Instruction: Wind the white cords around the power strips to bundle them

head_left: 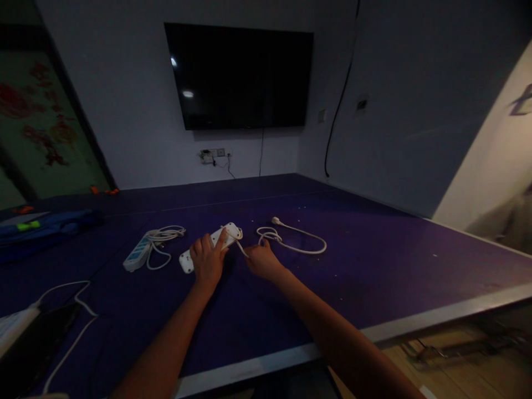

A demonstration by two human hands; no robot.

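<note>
Left hand [208, 260]: lies palm-down on top of the strip [231, 230], index finger stretched along its upper face, other fingers curled. Whether the fingers clasp the strip's sides cannot be told. The strip is white and lies at a slant on the table [374, 260]; one end shows below the knuckles, the other beyond the fingertip.

Right hand [261, 260]: just beside the left hand, closed, pinching the cord [291, 246] where it leaves the far end of the strip. The short run of cord between strip and hand is pulled straight.

Beyond the right hand the cord lies in loose loops on the table and ends in the plug [275, 220], which lies apart from both hands.

To the left of the strip, near it, lies a second strip [135, 255] with blue sockets and a bundled lead [164, 235]. A third strip [12, 327] shows at the near left edge.

On the far wall hangs a dark screen [243, 77], with an outlet [211, 154] below it.
</note>
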